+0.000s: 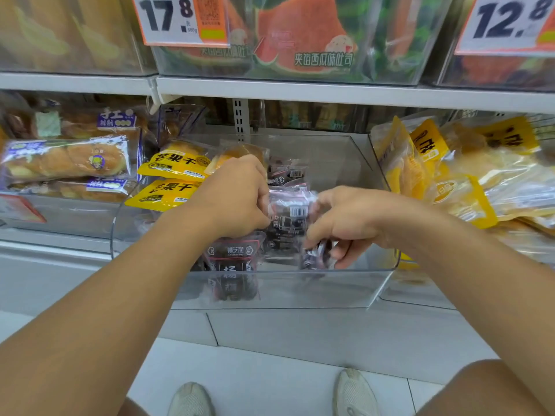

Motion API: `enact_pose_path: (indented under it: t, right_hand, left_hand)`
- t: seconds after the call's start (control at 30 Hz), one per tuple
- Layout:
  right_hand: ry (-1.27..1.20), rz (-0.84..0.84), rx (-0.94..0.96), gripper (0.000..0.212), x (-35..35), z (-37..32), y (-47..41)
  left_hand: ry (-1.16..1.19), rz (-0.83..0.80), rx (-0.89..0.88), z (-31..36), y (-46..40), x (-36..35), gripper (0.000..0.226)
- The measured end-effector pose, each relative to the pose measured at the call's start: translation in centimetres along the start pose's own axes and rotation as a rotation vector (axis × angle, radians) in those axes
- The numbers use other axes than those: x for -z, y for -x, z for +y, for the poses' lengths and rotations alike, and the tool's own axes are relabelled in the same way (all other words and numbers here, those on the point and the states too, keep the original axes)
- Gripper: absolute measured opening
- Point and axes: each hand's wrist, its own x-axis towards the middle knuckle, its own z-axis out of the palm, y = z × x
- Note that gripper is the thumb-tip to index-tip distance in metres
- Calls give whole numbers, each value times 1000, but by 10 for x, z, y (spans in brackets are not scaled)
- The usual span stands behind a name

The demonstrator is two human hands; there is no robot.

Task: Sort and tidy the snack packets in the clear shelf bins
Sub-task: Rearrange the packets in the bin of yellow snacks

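Note:
Both my hands reach into the clear middle shelf bin (330,289). My left hand (237,196) grips the left side of a dark packet with a barcode (289,223). Lower down, at the bin's front, my right hand (342,223) pinches a small dark packet (315,256). Another dark packet with white characters (235,268) stands against the front wall below my left wrist. More dark packets (288,172) lie behind. Two yellow dried-fruit packets (174,166) are stacked at the bin's left.
A bin of long bread rolls in purple-printed wrappers (66,160) stands on the left. A bin of yellow packets (456,175) stands on the right. Upper-shelf bins carry price signs 17.8 (168,16) and 12.8 (507,19). My shoes (354,391) stand on the tiled floor.

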Motion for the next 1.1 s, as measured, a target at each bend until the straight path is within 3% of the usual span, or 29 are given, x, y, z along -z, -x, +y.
enact_pose_path:
  t: [0.07, 0.2, 0.27, 0.33, 0.47, 0.53, 0.63, 0.73, 0.9, 1.03, 1.1]
  right_hand:
    - [-172, 85, 31, 12, 3, -1, 6]
    - [-309, 45, 22, 21, 0, -1, 13]
    - [-246, -38, 14, 37, 0, 1, 15]
    - [-140, -77, 19, 57, 0, 1, 17]
    - [4, 26, 74, 77, 0, 2, 13]
    - [107, -6, 76, 82, 1, 2, 11]
    - [150, -149, 78, 78, -1, 7, 11]
    - [235, -107, 117, 71, -3, 8, 9]
    - [361, -90, 90, 82, -8, 1, 6]
    - [601, -184, 32, 70, -10, -1, 11]
    - [596, -243, 10, 65, -8, 1, 9]
  left_hand:
    - [-11, -36, -9, 1, 0, -3, 22]
    - [-19, -69, -38, 1, -1, -2, 18]
    - [27, -68, -68, 1, 0, 1, 26]
    - [72, -63, -102, 3, 2, 4, 18]
    - [104, 15, -82, 4, 2, 2, 14]
    - [133, 50, -61, 5, 1, 0, 22]
    - [152, 84, -52, 5, 1, -4, 30]
    - [178, 81, -49, 4, 1, -6, 25]
    - [155, 23, -76, 0, 2, 1, 11]
    - [117, 10, -95, -3, 3, 2, 4]
    - [118, 32, -97, -3, 2, 0, 4]
